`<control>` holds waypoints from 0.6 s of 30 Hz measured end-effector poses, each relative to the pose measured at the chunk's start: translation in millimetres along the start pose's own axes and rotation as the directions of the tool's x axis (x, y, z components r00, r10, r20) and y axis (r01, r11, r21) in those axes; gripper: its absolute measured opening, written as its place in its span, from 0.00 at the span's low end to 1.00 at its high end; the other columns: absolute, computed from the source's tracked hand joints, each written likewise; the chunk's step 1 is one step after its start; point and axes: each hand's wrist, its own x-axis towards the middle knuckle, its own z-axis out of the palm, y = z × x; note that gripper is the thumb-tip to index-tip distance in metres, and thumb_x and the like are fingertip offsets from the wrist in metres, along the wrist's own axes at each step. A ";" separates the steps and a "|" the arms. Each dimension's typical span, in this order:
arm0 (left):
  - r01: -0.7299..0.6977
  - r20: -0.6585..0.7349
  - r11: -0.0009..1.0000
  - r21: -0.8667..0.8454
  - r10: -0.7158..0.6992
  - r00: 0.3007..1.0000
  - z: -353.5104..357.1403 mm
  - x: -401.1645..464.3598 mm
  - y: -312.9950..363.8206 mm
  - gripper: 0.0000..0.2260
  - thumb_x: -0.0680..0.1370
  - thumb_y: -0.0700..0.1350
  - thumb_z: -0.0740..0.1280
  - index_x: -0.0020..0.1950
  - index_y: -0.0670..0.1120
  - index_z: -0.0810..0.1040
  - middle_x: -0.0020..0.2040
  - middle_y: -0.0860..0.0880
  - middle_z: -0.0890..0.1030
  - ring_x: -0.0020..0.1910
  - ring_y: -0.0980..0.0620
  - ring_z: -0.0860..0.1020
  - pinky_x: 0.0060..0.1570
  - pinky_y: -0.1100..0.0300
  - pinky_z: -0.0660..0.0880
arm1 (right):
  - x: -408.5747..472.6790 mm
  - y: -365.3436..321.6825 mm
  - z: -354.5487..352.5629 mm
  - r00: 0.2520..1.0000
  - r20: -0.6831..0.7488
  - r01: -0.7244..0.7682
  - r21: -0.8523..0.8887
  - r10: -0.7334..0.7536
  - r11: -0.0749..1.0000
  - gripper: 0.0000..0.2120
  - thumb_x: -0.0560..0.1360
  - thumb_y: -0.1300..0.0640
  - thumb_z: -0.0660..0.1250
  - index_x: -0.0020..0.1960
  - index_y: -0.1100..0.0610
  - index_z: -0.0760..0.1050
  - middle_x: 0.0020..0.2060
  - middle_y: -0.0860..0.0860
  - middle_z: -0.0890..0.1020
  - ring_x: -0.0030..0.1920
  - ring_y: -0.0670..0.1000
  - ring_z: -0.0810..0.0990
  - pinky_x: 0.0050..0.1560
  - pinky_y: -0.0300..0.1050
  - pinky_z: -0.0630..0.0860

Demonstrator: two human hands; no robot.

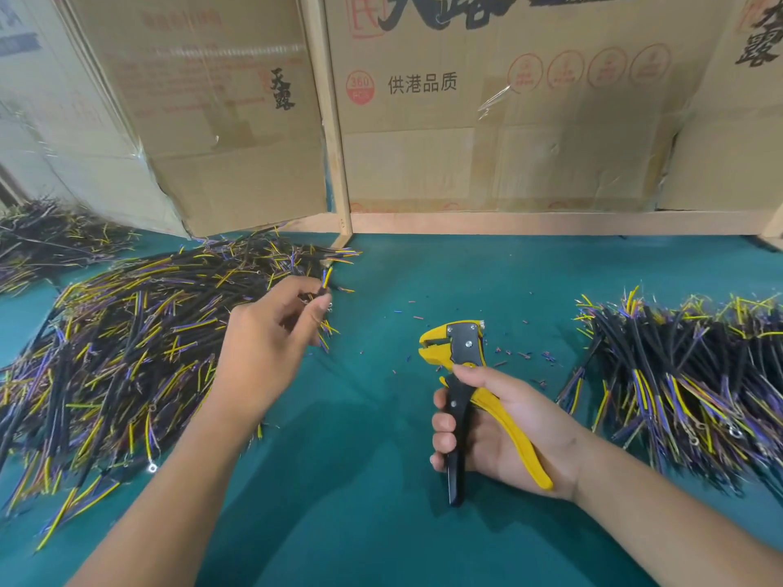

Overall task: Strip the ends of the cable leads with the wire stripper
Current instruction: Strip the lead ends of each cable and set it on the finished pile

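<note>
My right hand [504, 430] grips the handles of a yellow and black wire stripper [459, 353], jaws pointing up and left over the green mat. My left hand [271, 332] reaches over the right edge of a big pile of black cables with yellow and purple leads [127, 341]. Its fingertips pinch one cable [326, 279] whose yellow and blue leads stick up above the fingers. The stripper's jaws hold no wire.
A second pile of the same cables [686, 383] lies at the right, a third pile [46, 239] at the far left. Small bits of cut insulation [525, 355] are scattered around the stripper. Cardboard boxes [487, 112] and a wooden frame [551, 224] wall off the back.
</note>
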 end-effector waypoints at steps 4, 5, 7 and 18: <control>-0.039 -0.183 0.950 -0.310 -0.019 0.983 -0.6 4.8 7.5 0.04 0.79 0.53 0.69 0.45 0.55 0.78 0.31 0.56 0.73 0.28 0.55 0.68 0.29 0.63 0.66 | -0.3 0.0 0.4 1.000 -0.011 -0.003 0.004 0.003 1.000 0.16 0.78 0.48 0.66 0.47 0.62 0.74 0.37 0.58 0.72 0.36 0.58 0.72 0.46 0.56 0.78; 0.000 -0.194 0.894 -0.449 -0.097 0.976 1.8 5.2 10.6 0.06 0.78 0.51 0.70 0.43 0.55 0.77 0.30 0.56 0.72 0.27 0.55 0.67 0.28 0.63 0.65 | -0.1 -0.1 0.8 1.000 -0.014 -0.004 0.002 0.004 1.000 0.16 0.78 0.48 0.66 0.47 0.62 0.74 0.37 0.58 0.72 0.36 0.58 0.72 0.46 0.56 0.78; 0.113 -0.124 0.789 -0.604 -0.232 0.965 10.7 3.5 15.0 0.09 0.78 0.47 0.70 0.39 0.54 0.74 0.29 0.55 0.70 0.24 0.55 0.66 0.25 0.65 0.64 | 0.2 -0.5 1.6 1.000 -0.020 -0.006 -0.001 0.005 1.000 0.16 0.78 0.48 0.66 0.46 0.62 0.74 0.37 0.58 0.72 0.36 0.58 0.72 0.46 0.56 0.78; 0.030 0.224 0.992 -0.125 -0.001 0.975 31.3 -17.3 17.2 0.18 0.78 0.53 0.66 0.34 0.44 0.68 0.28 0.55 0.65 0.29 0.56 0.60 0.30 0.62 0.60 | 1.9 0.3 1.0 1.000 -0.016 0.005 0.004 -0.005 1.000 0.16 0.77 0.48 0.67 0.45 0.62 0.75 0.37 0.58 0.72 0.36 0.58 0.72 0.47 0.58 0.77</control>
